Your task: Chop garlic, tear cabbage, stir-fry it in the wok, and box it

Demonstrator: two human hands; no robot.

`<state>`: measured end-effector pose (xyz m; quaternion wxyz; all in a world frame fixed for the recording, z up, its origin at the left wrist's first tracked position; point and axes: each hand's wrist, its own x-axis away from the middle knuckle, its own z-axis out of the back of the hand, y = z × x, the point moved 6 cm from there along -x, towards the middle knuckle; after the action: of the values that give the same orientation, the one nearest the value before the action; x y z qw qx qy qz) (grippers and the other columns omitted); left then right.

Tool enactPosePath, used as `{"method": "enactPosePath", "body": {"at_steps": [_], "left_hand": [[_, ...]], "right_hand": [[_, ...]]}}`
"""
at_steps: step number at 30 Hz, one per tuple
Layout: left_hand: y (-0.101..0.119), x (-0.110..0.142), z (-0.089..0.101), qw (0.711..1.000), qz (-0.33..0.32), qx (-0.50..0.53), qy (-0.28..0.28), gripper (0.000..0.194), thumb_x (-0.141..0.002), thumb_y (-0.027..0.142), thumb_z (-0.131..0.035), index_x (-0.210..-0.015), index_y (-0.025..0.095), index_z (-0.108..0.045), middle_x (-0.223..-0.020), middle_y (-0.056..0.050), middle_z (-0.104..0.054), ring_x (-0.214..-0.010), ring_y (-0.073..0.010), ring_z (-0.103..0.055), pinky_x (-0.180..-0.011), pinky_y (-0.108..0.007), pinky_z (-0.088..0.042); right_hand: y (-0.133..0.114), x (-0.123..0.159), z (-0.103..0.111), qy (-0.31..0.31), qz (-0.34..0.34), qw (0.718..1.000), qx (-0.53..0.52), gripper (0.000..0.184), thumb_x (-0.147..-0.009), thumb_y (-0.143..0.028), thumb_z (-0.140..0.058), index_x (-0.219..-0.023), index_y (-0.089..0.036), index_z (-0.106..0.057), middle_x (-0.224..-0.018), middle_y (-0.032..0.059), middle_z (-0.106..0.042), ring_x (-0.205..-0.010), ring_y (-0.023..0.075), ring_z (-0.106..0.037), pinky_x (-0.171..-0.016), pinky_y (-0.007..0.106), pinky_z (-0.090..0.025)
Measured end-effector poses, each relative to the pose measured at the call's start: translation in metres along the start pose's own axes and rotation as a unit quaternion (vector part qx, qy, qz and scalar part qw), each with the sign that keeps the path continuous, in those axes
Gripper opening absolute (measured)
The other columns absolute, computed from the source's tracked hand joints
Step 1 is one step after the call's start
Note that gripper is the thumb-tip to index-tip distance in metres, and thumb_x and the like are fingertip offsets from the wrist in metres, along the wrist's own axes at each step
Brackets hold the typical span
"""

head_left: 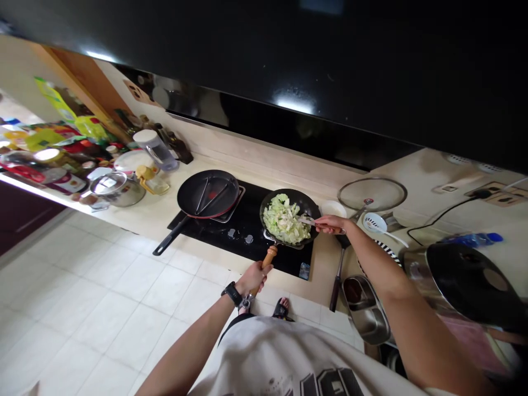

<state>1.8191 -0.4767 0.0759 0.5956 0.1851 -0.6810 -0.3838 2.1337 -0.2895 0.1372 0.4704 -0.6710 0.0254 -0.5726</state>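
Note:
A dark wok (pixel 314 204) stands on the right side of the black cooktop, heaped with chopped pale-green cabbage (pixel 284 217). My left hand (pixel 252 278) is closed around the wok's wooden handle (pixel 270 256), which points towards me. My right hand (pixel 330 224) reaches in from the right, closed on the handle of a spatula (pixel 306 219). The spatula's front end touches the cabbage at the right of the heap, and its tip is hidden there. On the left burner sits a black frying pan (pixel 193 190) with a thin metal rack-like piece (pixel 211 195) inside.
A range hood (pixel 289 66) overhangs the cooktop (pixel 239 234). Bottles, jars and a steel pot (pixel 117 190) crowd the left counter. To the right are a glass lid (pixel 371 193), a dark-handled utensil (pixel 336 289), a divided steel tray (pixel 367 319) and a large lidded pot (pixel 466 286).

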Motion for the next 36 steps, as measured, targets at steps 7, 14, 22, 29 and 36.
{"method": "enactPosePath", "body": {"at_steps": [7,14,22,29,36], "left_hand": [[0.003,0.000,0.003,1.000,-0.006,0.001,0.001,0.039,-0.090,0.055,-0.064,-0.091,0.021,-0.047,-0.057,0.009,-0.048,-0.038,-0.0071,-0.042,-0.038,-0.020,-0.032],[0.000,-0.001,-0.005,1.000,-0.016,0.027,-0.003,0.037,-0.091,0.053,-0.064,-0.091,0.021,-0.045,-0.058,0.009,-0.047,-0.039,-0.0066,-0.043,-0.038,-0.019,-0.034],[-0.001,-0.002,-0.009,1.000,-0.011,0.023,0.000,0.038,-0.093,0.053,-0.064,-0.091,0.021,-0.044,-0.058,0.009,-0.047,-0.038,-0.0062,-0.043,-0.038,-0.019,-0.033],[-0.005,-0.006,-0.013,1.000,-0.015,0.019,-0.005,0.036,-0.094,0.052,-0.061,-0.089,0.022,-0.044,-0.056,0.009,-0.047,-0.037,-0.0064,-0.042,-0.038,-0.019,-0.034],[-0.007,-0.005,-0.014,1.000,-0.016,0.016,0.001,0.036,-0.093,0.053,-0.062,-0.092,0.021,-0.045,-0.056,0.009,-0.047,-0.037,-0.0071,-0.042,-0.038,-0.020,-0.032]], "right_hand": [[-0.010,0.033,-0.062,0.080,0.090,0.974,0.195,0.029,-0.100,-0.040,-0.051,-0.105,-0.016,-0.066,-0.074,0.0003,-0.068,-0.044,0.0054,-0.050,-0.040,0.015,-0.036],[0.042,0.092,-0.154,0.297,0.135,0.799,0.505,0.048,-0.104,-0.025,-0.038,-0.148,-0.011,-0.053,-0.105,0.0159,-0.074,-0.091,0.0214,-0.070,-0.076,0.028,-0.050],[0.055,0.169,-0.149,0.314,0.086,0.754,0.570,0.048,-0.106,-0.031,-0.035,-0.151,-0.025,-0.052,-0.103,0.0093,-0.072,-0.083,0.0204,-0.070,-0.067,0.027,-0.047],[0.034,0.130,-0.157,0.252,0.041,0.764,0.592,0.051,-0.100,-0.013,-0.038,-0.150,-0.015,-0.051,-0.107,0.0158,-0.074,-0.091,0.0239,-0.072,-0.074,0.028,-0.050],[0.011,0.128,-0.146,0.322,0.066,0.785,0.525,0.043,-0.104,-0.025,-0.039,-0.142,-0.017,-0.059,-0.111,0.0153,-0.075,-0.099,0.0236,-0.071,-0.081,0.028,-0.048]]}}
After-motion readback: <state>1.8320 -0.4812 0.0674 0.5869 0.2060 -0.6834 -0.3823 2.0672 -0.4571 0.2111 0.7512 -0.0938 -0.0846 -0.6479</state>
